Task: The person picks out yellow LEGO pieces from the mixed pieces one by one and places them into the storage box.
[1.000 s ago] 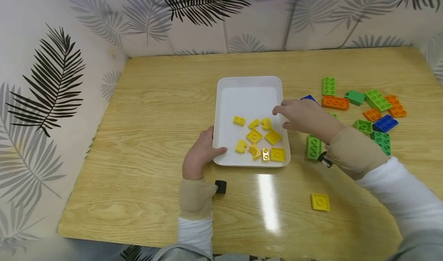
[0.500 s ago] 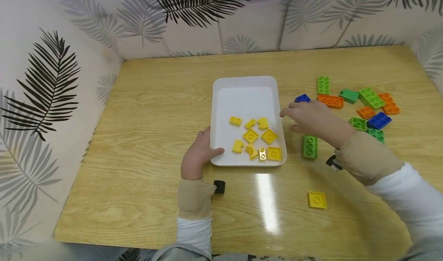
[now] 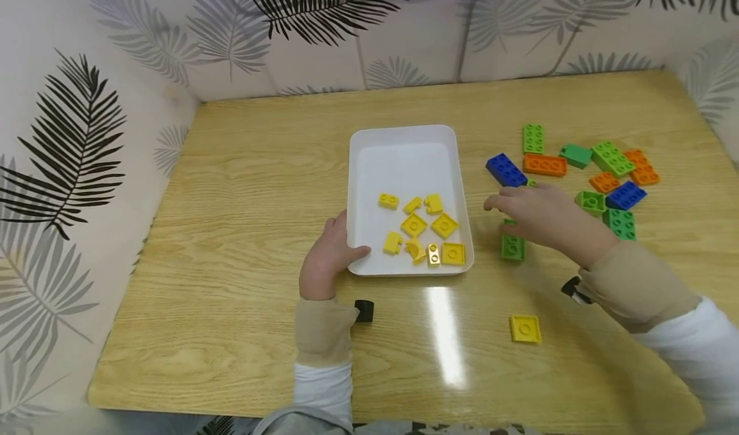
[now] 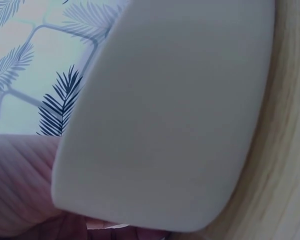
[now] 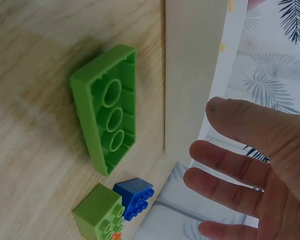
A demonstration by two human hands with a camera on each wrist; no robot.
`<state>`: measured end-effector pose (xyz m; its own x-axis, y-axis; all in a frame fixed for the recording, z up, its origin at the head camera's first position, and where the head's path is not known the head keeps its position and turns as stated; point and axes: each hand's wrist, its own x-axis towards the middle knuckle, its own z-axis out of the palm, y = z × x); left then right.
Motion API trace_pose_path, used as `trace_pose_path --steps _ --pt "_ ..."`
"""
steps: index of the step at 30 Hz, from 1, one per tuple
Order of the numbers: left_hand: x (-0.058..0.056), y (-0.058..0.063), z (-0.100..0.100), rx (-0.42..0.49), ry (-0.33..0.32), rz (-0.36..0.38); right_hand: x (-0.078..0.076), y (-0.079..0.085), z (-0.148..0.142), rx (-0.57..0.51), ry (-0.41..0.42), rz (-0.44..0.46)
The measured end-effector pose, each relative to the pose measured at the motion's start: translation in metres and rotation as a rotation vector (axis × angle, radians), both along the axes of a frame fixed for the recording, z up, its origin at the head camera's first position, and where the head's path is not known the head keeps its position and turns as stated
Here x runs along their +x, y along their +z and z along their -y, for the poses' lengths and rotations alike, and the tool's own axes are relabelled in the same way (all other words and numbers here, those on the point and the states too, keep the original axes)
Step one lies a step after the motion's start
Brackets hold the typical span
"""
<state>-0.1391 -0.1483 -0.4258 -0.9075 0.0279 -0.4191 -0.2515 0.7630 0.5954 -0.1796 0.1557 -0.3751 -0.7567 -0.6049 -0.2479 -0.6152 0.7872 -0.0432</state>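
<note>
My left hand (image 3: 326,258) grips the near left corner of a white tray (image 3: 401,165), its thumb over the rim. Several small yellow bricks (image 3: 414,225) lie in the near half of the tray. In the left wrist view the tray's outer wall (image 4: 165,115) fills most of the picture. To the right of the tray, my right hand (image 3: 548,220) hovers with loosely bent fingers and nothing in them. A green brick (image 3: 512,249) is partly hidden below it. The right wrist view shows that green brick (image 5: 110,110) hollow side in sight, apart from the fingers (image 5: 232,160).
A blue brick (image 3: 506,170) lies just beyond the right hand. Further right are several green, orange and blue bricks, among them a long orange one (image 3: 545,165). A yellow square piece (image 3: 525,328) lies alone near the front. A patterned wall (image 3: 323,50) borders the table's back.
The right hand has withdrawn from over the tray's right edge, rightward to beside the green brick, uncovering the blue brick. The left hand keeps its hold on the tray; the view has shifted slightly.
</note>
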Motion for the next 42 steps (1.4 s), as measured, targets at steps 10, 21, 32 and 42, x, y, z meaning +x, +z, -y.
trace_pose_path --steps 10,21,32,42 --pt "-0.001 0.0 -0.001 -0.015 -0.006 0.003 0.018 -0.005 -0.011 -0.014 -0.019 -0.007" --pt "-0.001 0.0 -0.002 -0.023 0.004 0.018 0.042 -0.019 -0.025 -0.105 0.005 -0.008" --pt "-0.001 0.001 -0.003 -0.027 -0.006 0.007 0.061 -0.026 -0.034 -0.127 0.003 0.049" --pt "0.0 0.001 -0.003 -0.008 -0.004 -0.01 0.078 -0.032 -0.04 -0.136 0.07 0.072"
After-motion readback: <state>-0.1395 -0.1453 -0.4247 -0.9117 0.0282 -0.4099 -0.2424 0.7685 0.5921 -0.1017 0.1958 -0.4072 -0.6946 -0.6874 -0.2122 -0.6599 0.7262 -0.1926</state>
